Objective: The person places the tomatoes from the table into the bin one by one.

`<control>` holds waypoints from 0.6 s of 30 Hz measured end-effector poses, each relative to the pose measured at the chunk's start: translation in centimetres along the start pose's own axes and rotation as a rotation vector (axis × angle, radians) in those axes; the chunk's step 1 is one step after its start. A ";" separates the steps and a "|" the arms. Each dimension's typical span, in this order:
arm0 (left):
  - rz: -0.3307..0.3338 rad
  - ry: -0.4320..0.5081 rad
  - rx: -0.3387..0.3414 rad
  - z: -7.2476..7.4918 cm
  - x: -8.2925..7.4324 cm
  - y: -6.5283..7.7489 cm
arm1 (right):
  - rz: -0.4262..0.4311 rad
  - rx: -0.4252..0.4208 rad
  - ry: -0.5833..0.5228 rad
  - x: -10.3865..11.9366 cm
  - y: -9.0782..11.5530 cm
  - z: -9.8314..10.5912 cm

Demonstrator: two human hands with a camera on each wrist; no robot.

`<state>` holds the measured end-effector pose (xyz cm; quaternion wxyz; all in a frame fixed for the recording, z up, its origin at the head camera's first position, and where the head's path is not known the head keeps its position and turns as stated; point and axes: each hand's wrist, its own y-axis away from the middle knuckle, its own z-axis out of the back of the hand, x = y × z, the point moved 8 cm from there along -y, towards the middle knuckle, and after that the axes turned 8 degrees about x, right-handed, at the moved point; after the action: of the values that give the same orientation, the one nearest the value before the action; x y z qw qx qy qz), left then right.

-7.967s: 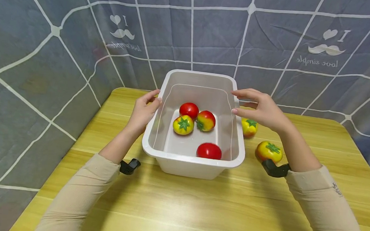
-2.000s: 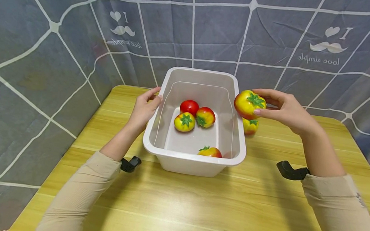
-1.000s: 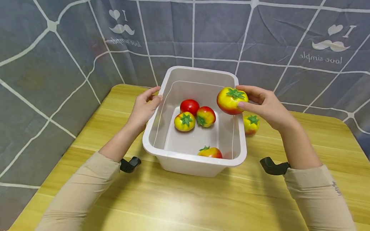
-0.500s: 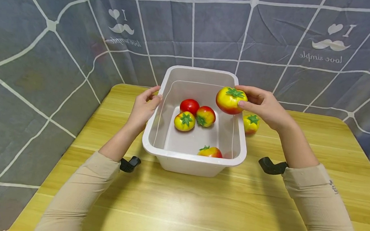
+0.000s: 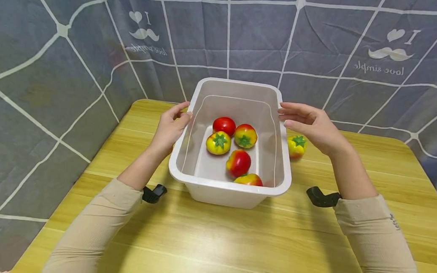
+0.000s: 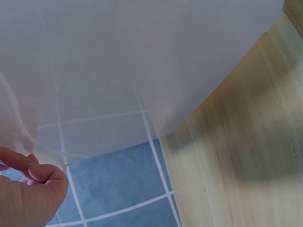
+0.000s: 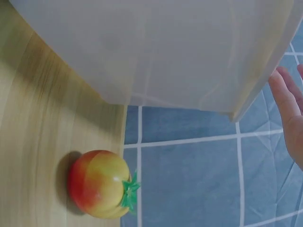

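Note:
A white plastic tub (image 5: 228, 187) stands on the table with several glossy toy tomatoes in it, red and yellow with green leafy tops. Nearest its front wall, a mostly red tomato (image 5: 238, 163) lies against another tomato (image 5: 249, 179) that the rim partly hides. My left hand (image 5: 168, 128) holds the left rim between thumb and fingers. Over the right rim my right hand (image 5: 310, 124) is held with fingers extended and nothing in them. One more yellow-red tomato (image 7: 100, 184) sits on the table just right of the tub, below that hand.
The wooden table (image 5: 211, 246) reaches back to a grey-blue curtain (image 5: 256, 33) with white lines, which hangs close behind the tub and along the left side. Black wrist cameras sit on both wrists.
My right hand carried a tomato from the table over the tub and has let it drop inside. One tomato inside has turned and shifted slightly. My left hand has stayed at the rim.

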<state>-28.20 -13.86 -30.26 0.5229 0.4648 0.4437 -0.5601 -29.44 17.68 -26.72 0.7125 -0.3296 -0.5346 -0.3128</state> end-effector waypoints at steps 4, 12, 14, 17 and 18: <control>0.009 -0.005 -0.007 0.0 0.1 0.0 | 0.008 -0.036 -0.082 -0.4 0.6 0.8; 0.004 0.002 -0.004 0.0 0.1 0.0 | -0.036 -0.107 -0.107 -1.6 2.1 2.6; 0.003 0.004 -0.003 0.0 0.1 0.0 | -0.044 -0.121 -0.129 -2.1 2.6 3.1; 0.008 0.004 -0.004 0.1 0.2 -0.1 | -0.036 -0.136 -0.237 -2.8 3.4 3.8; 0.008 0.004 -0.004 0.1 0.2 -0.2 | -0.033 -0.143 -0.276 -3.1 3.7 4.1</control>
<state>-28.38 -13.97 -30.45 0.5251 0.4666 0.4441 -0.5562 -29.49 23.37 -29.33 0.6017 -0.4104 -0.6094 -0.3133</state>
